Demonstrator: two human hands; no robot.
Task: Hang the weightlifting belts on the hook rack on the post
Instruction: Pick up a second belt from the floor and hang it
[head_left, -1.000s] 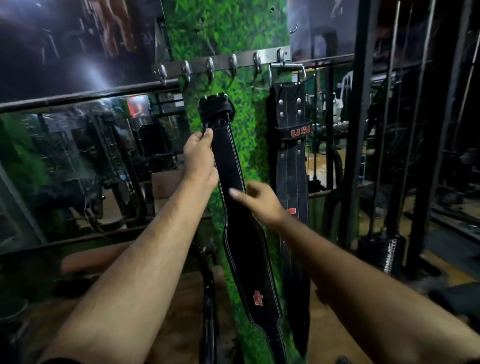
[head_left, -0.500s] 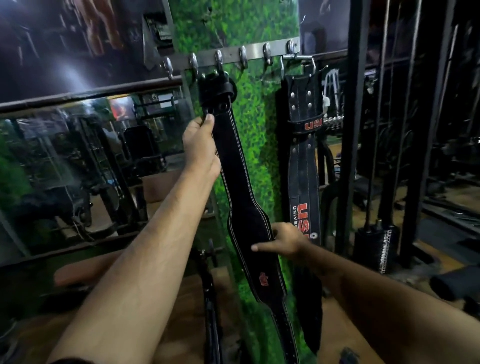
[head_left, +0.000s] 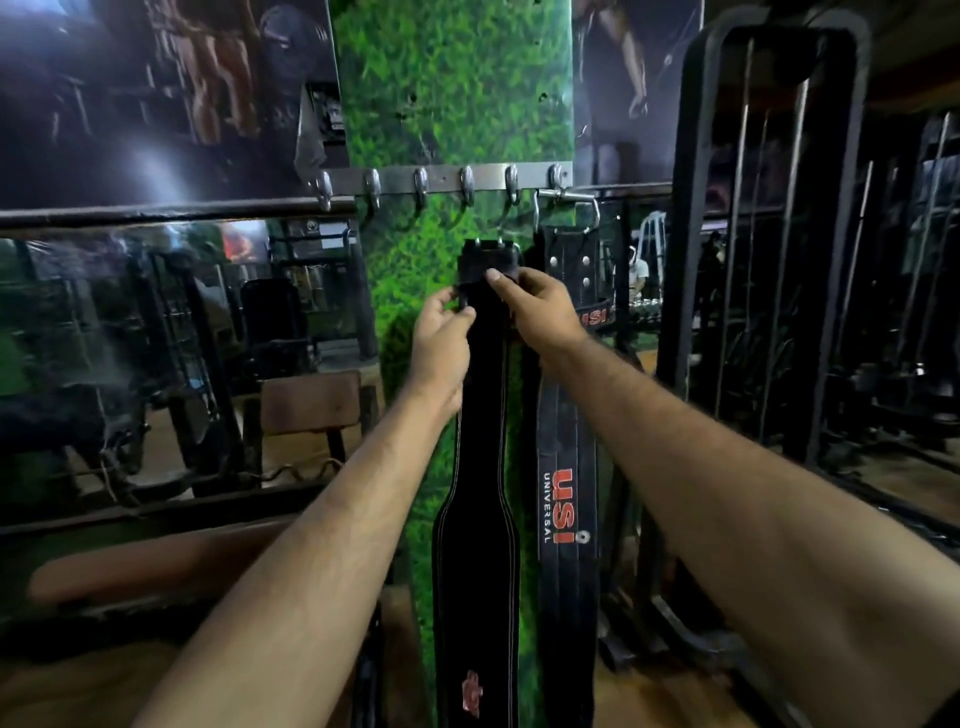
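Both hands, left hand and right hand, pinch the black belt below its buckle; lift the buckle squarely onto a free hook.

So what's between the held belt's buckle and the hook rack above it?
In the head view, only bare green post separates the held belt buckle from the hook rack; both hands grip below.

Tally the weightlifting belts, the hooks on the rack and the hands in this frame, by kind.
Weightlifting belts: 2, a plain black belt held at its top end by both hands, and a USI belt hanging by its buckle from the rightmost hook.
Hooks on the hook rack: 6
Hands: 2, left hand, right hand
Total: 10
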